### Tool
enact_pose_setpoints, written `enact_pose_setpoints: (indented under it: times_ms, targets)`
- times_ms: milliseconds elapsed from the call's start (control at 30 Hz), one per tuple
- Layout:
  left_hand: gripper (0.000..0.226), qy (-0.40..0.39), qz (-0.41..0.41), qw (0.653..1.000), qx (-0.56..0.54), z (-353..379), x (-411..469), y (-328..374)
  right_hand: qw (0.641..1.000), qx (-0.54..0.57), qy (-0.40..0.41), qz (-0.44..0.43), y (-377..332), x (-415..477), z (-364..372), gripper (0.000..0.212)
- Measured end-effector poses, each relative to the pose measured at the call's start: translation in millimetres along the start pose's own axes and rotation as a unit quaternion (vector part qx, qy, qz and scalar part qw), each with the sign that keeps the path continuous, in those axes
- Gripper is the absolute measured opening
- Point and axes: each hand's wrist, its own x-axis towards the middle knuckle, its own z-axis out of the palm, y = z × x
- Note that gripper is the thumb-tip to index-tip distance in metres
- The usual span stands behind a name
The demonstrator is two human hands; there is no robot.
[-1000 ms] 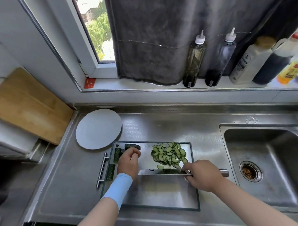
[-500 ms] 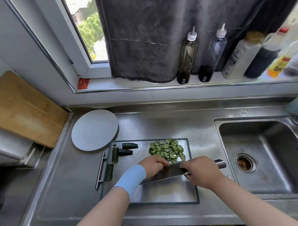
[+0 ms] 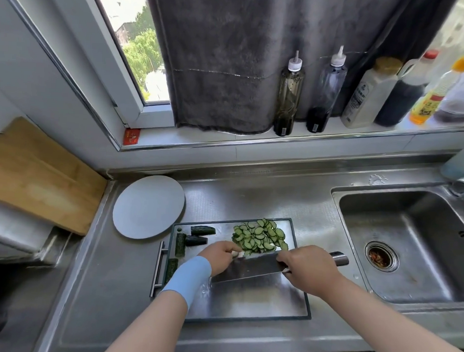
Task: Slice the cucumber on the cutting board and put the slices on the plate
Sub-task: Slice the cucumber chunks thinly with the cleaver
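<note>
Head view: a second ago the left hand [image 3: 218, 255] rested over by the uncut cucumber ends [image 3: 196, 240]. It has since crossed to the pile of slices [image 3: 260, 237], and the cleaver [image 3: 248, 268] has tipped from standing on edge to lying slanted, its broad side up. The left fingers [image 3: 233, 251] now bend against the near left fringe of the pile, just where the blade's far edge meets it. Their tips are partly hidden, so I cannot tell whether they pinch a slice or only push. The right hand [image 3: 310, 271] is wrapped tight round the cleaver's handle.

This looks like slicing finished and gathering begun, the slices being herded onto the blade for carrying. None has reached the plate [image 3: 148, 206], which lies bare, beyond and to the left of the left fingers, overlapping the corner of the cutting board [image 3: 246, 304].

The slices are thin, pale-centred crescents and rounds with dark rinds. They look wet and overlapping, likely to cling and slide. The ends left of the fingers are stubby, dark and ridged. The board is brushed steel with a dark rim and a bar handle [image 3: 157, 271]. The blade is a wide, dull-grey rectangle with a round metal grip. The plate is flat, matt and grey. The tabletop [image 3: 109, 290] is stainless steel, and so is the sink [image 3: 408, 250] right of the right hand.
</note>
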Motion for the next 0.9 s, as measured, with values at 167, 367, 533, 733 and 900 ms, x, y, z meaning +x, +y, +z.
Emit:
enact_pose_setpoints:
  times_ms: [167, 367, 533, 733, 900]
  targets:
    - [0.046, 0.147, 0.012, 0.986, -0.081, -19.9, 0.1, -12.7, 0.999, 0.037, -0.004, 0.032, -2.7, 0.1, 3.2, 0.027]
    - [0.038, 0.334, -0.054, 0.932, -0.128, -54.2, -7.6, -62.6, 0.956, 0.252, -0.018, 0.15, -37.1, 7.3, 9.7, 0.018]
    - [0.04, 0.292, 0.041, 0.953, 0.073, -53.0, -5.3, -95.6, 0.881, 0.409, 0.001, 0.237, -88.4, 17.7, 10.5, 0.012]
    - [0.039, 0.237, 0.082, 0.919, 0.303, -47.8, 13.3, -93.8, 0.843, 0.453, 0.005, 0.289, -125.6, 24.8, 9.9, 0.011]
    - [0.025, 0.211, 0.076, 0.92, 0.322, -38.1, 9.1, -101.4, 0.846, 0.434, -0.002, 0.311, -137.6, 21.7, 13.4, 0.01]
